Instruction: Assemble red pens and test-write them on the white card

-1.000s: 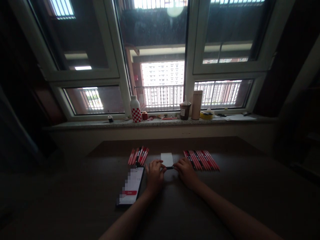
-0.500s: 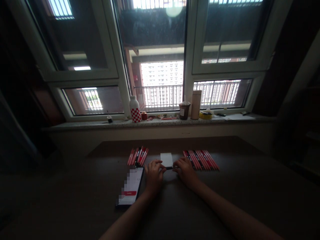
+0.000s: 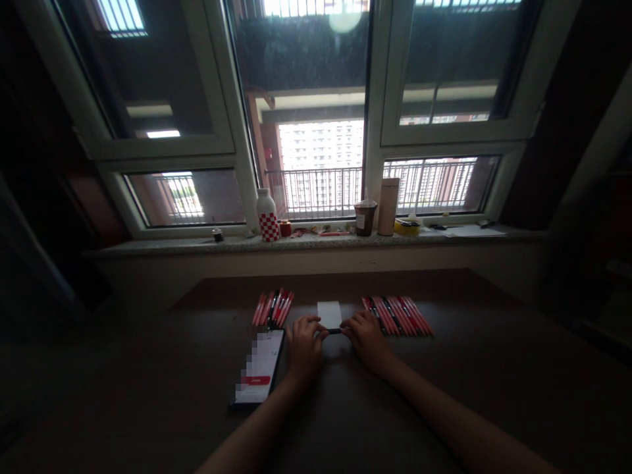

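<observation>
Between both hands lies a short dark stick that looks like a black pen (image 3: 334,331), held level across the middle of the table. My left hand (image 3: 305,345) pinches its left end, and the fingertips of my right hand (image 3: 368,339) close on the right end. Just beyond the pen is a small white paper pad (image 3: 329,313). A group of red and black pens (image 3: 273,308) lies past my left hand. Beside my right hand rests a wider row of similar pens (image 3: 399,316). The ends of the held pen are hidden by my fingers.
A phone (image 3: 264,368) with a lit screen lies left of my left forearm on the dark table (image 3: 197,368). Along the windowsill (image 3: 326,243) stand a checkered bottle (image 3: 267,217), a lidded drink cup (image 3: 365,217), a tall tumbler (image 3: 388,207) and a yellow tape roll (image 3: 407,228).
</observation>
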`<state>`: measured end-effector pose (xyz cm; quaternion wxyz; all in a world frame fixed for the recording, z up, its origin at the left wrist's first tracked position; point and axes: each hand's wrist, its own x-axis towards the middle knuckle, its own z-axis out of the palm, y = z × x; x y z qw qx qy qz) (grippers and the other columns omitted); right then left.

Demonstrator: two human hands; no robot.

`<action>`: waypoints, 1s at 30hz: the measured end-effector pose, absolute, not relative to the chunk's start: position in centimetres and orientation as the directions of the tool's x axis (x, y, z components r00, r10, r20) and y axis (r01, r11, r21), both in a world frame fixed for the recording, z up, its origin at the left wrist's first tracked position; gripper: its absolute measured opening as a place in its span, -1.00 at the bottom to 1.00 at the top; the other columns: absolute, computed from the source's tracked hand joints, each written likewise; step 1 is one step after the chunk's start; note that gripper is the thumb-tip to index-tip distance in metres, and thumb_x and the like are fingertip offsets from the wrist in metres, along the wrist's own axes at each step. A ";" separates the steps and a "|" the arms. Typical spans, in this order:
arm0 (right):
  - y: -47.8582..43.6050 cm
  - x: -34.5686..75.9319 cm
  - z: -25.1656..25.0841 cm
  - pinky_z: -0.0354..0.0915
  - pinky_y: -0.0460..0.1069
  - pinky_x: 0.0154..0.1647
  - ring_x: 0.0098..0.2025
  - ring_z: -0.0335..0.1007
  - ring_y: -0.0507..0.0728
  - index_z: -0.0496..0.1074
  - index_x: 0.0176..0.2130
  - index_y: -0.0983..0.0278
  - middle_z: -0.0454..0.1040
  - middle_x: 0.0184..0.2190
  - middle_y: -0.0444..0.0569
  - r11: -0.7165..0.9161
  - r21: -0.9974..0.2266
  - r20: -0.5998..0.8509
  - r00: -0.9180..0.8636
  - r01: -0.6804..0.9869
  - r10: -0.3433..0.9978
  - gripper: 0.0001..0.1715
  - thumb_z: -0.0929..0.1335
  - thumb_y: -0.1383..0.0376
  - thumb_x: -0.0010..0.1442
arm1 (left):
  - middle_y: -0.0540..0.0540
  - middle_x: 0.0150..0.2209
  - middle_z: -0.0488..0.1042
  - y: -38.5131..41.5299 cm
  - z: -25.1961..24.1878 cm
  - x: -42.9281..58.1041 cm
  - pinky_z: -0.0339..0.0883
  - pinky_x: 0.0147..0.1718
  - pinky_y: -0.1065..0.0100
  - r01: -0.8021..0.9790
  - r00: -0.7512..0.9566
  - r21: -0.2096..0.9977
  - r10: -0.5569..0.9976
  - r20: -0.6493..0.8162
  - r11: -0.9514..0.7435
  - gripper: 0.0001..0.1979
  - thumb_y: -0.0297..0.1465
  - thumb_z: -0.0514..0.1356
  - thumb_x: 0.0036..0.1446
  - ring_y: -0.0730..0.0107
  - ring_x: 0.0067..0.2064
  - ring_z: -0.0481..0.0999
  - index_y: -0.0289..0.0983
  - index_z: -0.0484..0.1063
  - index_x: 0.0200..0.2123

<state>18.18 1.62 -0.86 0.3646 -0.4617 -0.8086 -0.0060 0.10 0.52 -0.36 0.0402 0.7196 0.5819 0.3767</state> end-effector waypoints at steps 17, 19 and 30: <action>1.7 18.1 -0.9 0.10 0.08 0.00 -0.09 0.18 0.19 0.45 -0.24 0.19 0.43 -0.28 -0.05 0.563 -0.292 0.597 -0.313 0.773 0.739 -0.91 0.34 0.30 0.20 | -0.06 -0.07 0.44 0.5 -0.3 0.1 -0.02 0.09 0.05 0.804 0.036 0.504 0.871 0.490 -0.317 -0.91 -0.42 0.13 0.12 0.21 0.05 0.29 -0.20 0.44 -0.38; 1.7 18.1 -0.9 0.11 0.08 -0.01 -0.10 0.18 0.19 0.46 -0.23 0.20 0.42 -0.29 -0.04 0.559 -0.287 0.602 -0.308 0.778 0.737 -0.90 0.34 0.30 0.20 | -0.06 -0.07 0.44 0.5 -0.3 0.1 -0.02 0.09 0.05 0.805 0.033 0.504 0.871 0.491 -0.314 -0.90 -0.42 0.13 0.12 0.21 0.05 0.30 -0.20 0.44 -0.38; 1.8 18.1 -1.0 0.07 0.08 -0.02 -0.13 0.19 0.18 0.49 -0.23 0.19 0.46 -0.34 -0.06 0.566 -0.255 0.586 -0.341 0.784 0.735 -0.85 0.30 0.29 0.24 | -0.07 -0.07 0.43 0.5 -0.3 0.1 -0.03 0.10 0.04 0.803 0.033 0.508 0.873 0.487 -0.313 -0.91 -0.43 0.12 0.11 0.20 0.04 0.30 -0.22 0.42 -0.41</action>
